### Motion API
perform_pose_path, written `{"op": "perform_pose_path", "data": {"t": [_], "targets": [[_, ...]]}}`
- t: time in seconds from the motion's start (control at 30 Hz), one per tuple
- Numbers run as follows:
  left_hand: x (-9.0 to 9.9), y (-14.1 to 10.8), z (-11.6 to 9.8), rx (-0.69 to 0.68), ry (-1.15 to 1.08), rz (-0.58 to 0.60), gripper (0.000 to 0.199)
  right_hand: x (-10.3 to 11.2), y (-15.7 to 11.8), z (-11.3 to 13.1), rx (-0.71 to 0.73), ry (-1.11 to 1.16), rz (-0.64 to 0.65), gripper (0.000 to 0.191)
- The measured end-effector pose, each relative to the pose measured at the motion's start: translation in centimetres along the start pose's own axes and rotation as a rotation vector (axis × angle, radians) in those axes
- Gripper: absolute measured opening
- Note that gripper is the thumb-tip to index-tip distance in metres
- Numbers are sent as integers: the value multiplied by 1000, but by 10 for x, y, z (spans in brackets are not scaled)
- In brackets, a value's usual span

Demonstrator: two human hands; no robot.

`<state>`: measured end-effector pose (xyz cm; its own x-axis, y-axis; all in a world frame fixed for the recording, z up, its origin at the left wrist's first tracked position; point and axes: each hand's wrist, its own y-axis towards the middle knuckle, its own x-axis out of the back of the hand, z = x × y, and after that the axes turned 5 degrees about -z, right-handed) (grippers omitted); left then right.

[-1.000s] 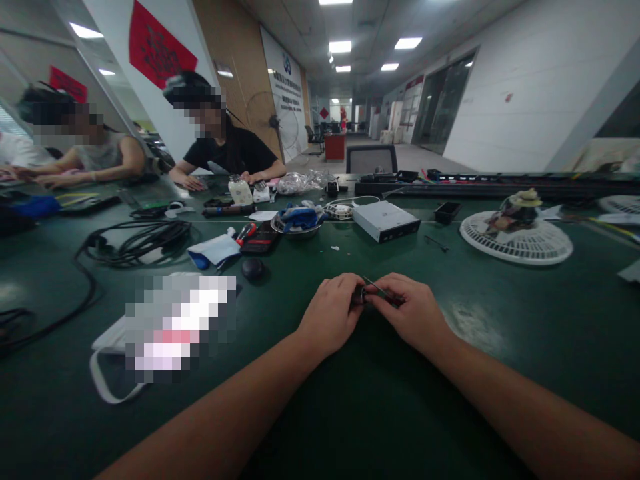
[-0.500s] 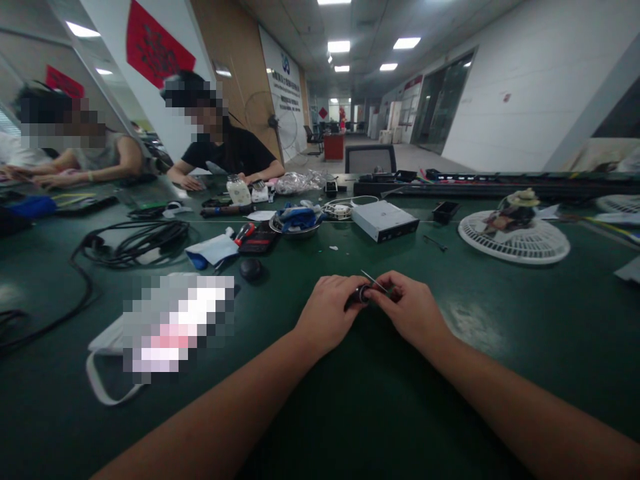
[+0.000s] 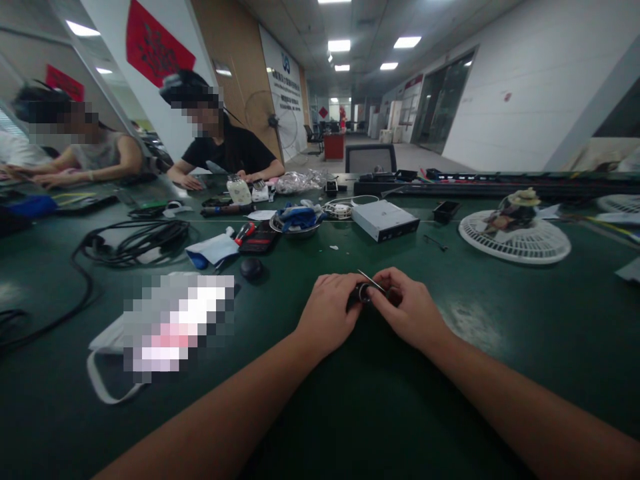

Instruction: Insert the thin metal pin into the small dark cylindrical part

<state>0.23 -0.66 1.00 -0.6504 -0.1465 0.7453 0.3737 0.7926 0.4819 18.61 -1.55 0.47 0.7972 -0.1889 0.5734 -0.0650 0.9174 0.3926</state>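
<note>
My left hand [image 3: 330, 308] is closed round a small dark cylindrical part [image 3: 364, 293] whose round, shiny-rimmed end faces my other hand. Fingers of my right hand [image 3: 407, 307] pinch a thin metal rod [image 3: 371, 280], which slants up and left across the top of the cylinder. My right thumb is right beside the rim; I cannot tell whether it touches. The far side of the cylinder is hidden by my left fingers. Both hands are just above the green table [image 3: 390, 413].
Ahead are a silver disc drive [image 3: 384, 219], a metal bowl with blue cloth [image 3: 295, 230] and a white fan grille [image 3: 480, 243]. To the left are a black mouse [image 3: 251, 269], coiled black cable [image 3: 135, 243] and a pixelated bright object [image 3: 175, 327]. Two people sit across the table.
The rod has shifted slightly left. My right thumb has changed position at the cylinder's end, and more of its round rim shows. My left hand stays nearly still.
</note>
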Motion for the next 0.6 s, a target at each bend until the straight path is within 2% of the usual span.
{"op": "perform_pose_path", "data": {"t": [0.1, 0.2, 0.33, 0.47, 0.6], "targets": [[-1, 0, 3, 105, 39, -96, 30, 1, -1, 1, 8, 9, -39, 16], [-2, 0, 6, 177, 83, -171, 24, 2, -1, 3, 69, -14, -3, 11], [-2, 1, 6, 192, 128, -200, 21, 1, -2, 3, 143, -81, 27, 12], [-1, 1, 3, 174, 154, -201, 22, -1, -1, 0, 128, -155, -13, 13], [-1, 1, 3, 183, 183, -224, 24, -1, -2, 1, 152, -186, 18, 13]]}}
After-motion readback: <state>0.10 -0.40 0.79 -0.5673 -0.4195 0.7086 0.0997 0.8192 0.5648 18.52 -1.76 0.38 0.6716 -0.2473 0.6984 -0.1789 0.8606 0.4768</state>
